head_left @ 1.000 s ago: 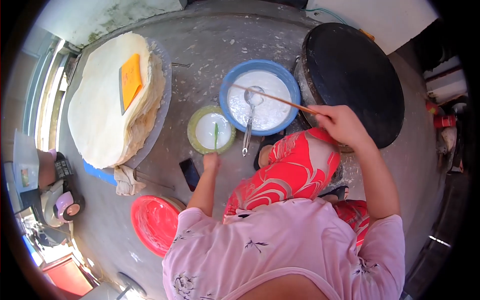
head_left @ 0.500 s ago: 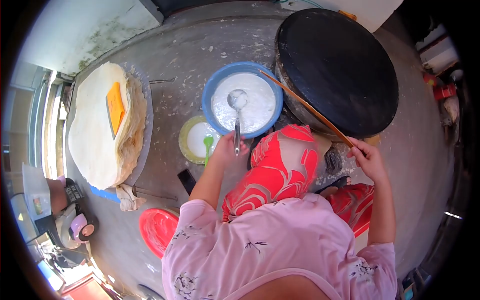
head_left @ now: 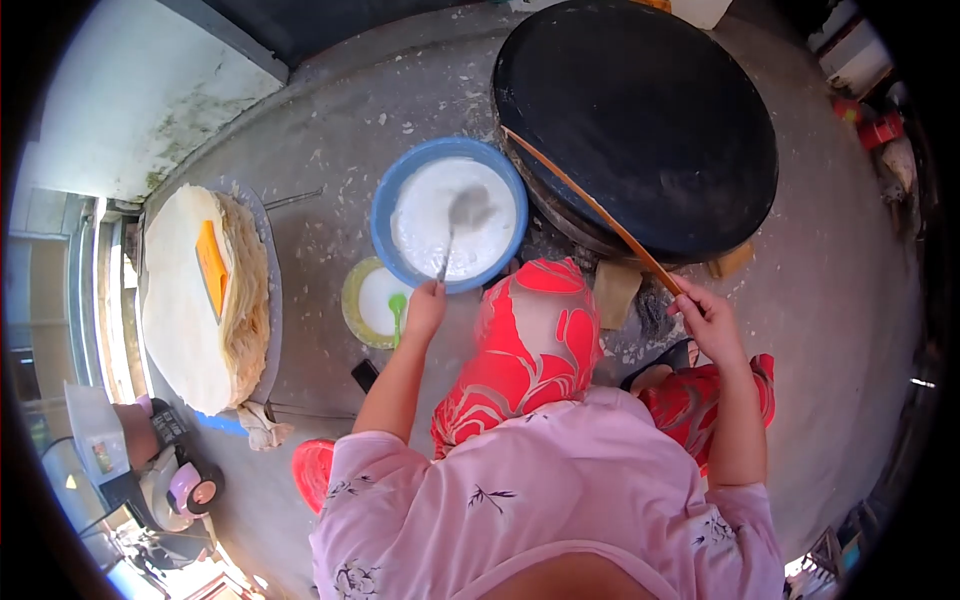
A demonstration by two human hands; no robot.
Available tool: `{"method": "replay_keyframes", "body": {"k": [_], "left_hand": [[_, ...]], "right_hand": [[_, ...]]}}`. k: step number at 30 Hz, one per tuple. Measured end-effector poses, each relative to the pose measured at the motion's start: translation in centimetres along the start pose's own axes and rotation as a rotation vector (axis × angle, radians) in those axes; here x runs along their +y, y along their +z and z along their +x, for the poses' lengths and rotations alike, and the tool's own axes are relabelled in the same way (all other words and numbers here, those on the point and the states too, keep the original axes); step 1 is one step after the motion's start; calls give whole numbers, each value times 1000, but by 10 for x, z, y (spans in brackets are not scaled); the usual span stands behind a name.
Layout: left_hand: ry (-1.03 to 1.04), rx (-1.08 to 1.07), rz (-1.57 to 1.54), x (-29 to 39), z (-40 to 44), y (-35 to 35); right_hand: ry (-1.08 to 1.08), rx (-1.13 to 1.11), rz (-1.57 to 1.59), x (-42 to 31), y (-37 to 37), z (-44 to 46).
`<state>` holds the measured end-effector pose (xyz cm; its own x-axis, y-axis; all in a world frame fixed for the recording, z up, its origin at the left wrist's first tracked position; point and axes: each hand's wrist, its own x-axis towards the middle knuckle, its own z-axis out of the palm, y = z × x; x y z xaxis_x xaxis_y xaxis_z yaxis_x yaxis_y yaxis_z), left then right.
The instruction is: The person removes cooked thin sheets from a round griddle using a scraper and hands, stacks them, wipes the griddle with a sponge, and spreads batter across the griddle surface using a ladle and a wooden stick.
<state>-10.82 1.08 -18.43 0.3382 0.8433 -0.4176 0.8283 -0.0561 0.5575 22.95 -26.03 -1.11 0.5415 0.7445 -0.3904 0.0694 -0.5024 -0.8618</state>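
At the centre of the frame, your left hand is closed around the handle end of a metal ladle. The ladle's head lies over the white liquid in a blue bowl; it is blurred, so how deep it sits cannot be told. Right of centre, your right hand grips the lower end of a thin wooden stick — a narrow hold, fingers curled around it. The stick slants up and left to the edge of a round black griddle at upper right, whose top meets the frame's edge; whether the tip touches it is unclear.

Beside the blue bowl, a yellow-green bowl holds white liquid and a green spoon. Your left forearm partly hides a dark phone, and your sleeve cuts off a red basin below. At left, an orange packet lies on a stack of pale flat sheets; no lettering can be made out on it. At lower left, a translucent container bears a small label — too small to read. Dark corners swallow the frame's edges.
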Motion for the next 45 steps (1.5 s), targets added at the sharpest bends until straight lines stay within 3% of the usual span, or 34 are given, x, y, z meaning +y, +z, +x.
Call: {"method": "replay_keyframes", "body": {"k": [1, 4, 8, 13, 14, 16, 19, 22, 24, 27, 30, 33, 37, 39, 40, 42, 45], "left_hand": [[-71, -61, 324, 24, -13, -13], [-152, -135, 549, 44, -7, -49], [-202, 74, 366, 16, 15, -19], [-137, -42, -40, 9, 1, -34], [-141, -45, -36, 17, -6, -41], [-184, 160, 153, 25, -20, -44], [-127, 48, 156, -7, 5, -13], [-99, -32, 25, 36, 23, -27], [-63, 224, 143, 74, 30, -34], [47, 0, 419, 20, 45, 8], [-102, -82, 167, 17, 10, -39], [-154, 57, 261, 22, -9, -68], [-34, 79, 365, -17, 17, 6], [-654, -314, -867, -14, 35, 24], [-804, -441, -1135, -6, 36, 17], [-729, -465, -1208, 13, 24, -17], [-333, -227, -812, 42, -4, -62]], "right_hand": [[0, -1, 2, -3, 0, -1], [63, -8, -34, -15, 2, -3], [-3, -19, -142, -15, 1, -10], [6, -33, -147, -14, 1, -9], [8, -37, -129, -13, 1, -10], [12, -51, -115, -12, -2, -10], [-7, -30, -121, -15, -2, -10], [14, -41, -135, -17, 1, -14], [28, -59, -119, -17, 2, -10], [21, -50, -102, -16, 1, -9], [7, -35, -138, -17, 0, -11], [-17, -48, -40, -7, 3, -12], [32, -47, -91, -6, 2, -11], [11, -34, -90, -10, 3, -11], [11, -34, -92, -10, 3, -11], [28, -55, -82, -10, 4, -9], [80, -63, -26, -9, 3, -8]]}}
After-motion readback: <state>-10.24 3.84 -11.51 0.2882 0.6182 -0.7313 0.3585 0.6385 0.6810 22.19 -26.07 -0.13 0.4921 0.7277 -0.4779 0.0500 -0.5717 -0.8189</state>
